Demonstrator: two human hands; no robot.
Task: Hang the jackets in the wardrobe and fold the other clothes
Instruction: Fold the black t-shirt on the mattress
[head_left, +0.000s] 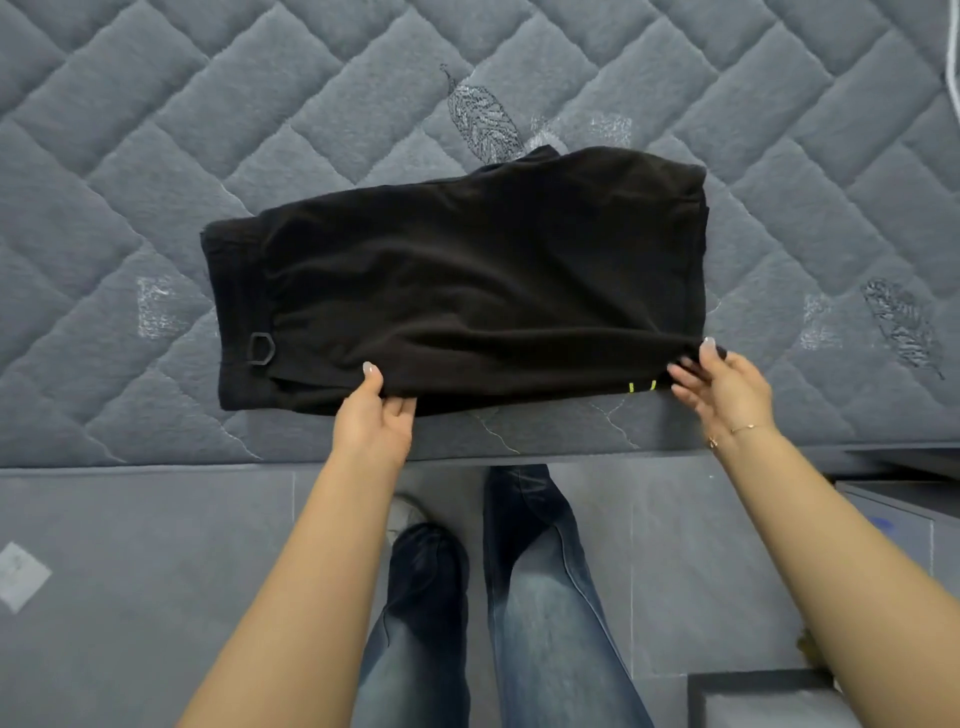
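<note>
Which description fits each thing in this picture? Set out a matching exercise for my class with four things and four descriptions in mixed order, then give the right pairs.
Things:
1. black garment
2. left hand
3. right hand
4. mattress

Descriptions:
A. grey, quilted in diamonds
B. wears a thin bracelet at the wrist
C. lies folded, with two small yellow-green marks near its near edge
D. pinches the garment's near edge, thumb on top

Pairs: 1-C, 2-D, 3-B, 4-A

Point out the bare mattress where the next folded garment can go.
Wide bare quilting lies left of the black garment, and beyond its far edge on the mattress. Right of it, a narrower patch. The near edge is crowded: left hand and right hand grip there.
</note>
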